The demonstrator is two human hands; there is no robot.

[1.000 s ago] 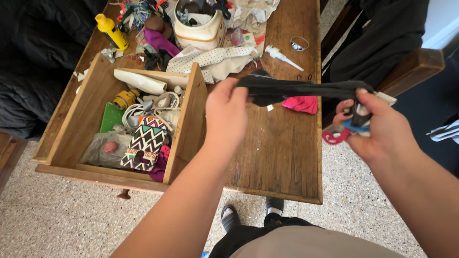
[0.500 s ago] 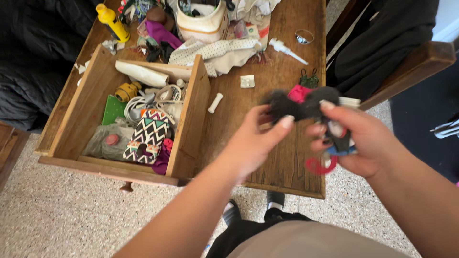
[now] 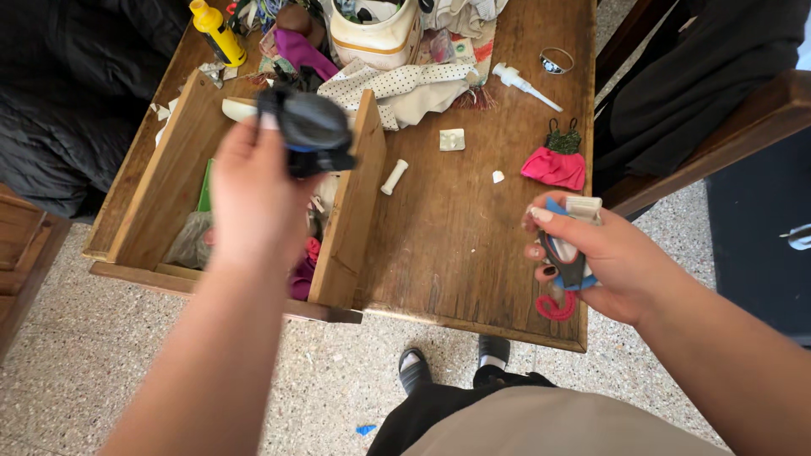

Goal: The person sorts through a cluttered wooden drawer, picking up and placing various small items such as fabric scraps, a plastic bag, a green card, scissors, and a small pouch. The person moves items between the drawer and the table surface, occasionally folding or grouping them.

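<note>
While the wooden counter [image 3: 473,245] is buried in clutter up top, an open wooden drawer [image 3: 351,211] sits on its left part, full of odds and ends. Over that drawer the left hand [image 3: 249,198] is closed around a rolled-up dark cloth bundle [image 3: 312,131]. Off to the right, the right hand [image 3: 596,257] grips a bunch of small stuff [image 3: 566,253], blue, white and a red curly bit, at the counter's front edge. Also lying around: a tiny pink doll dress [image 3: 553,165], yellow bottle [image 3: 218,32], and a small white tube [image 3: 394,176].
</note>
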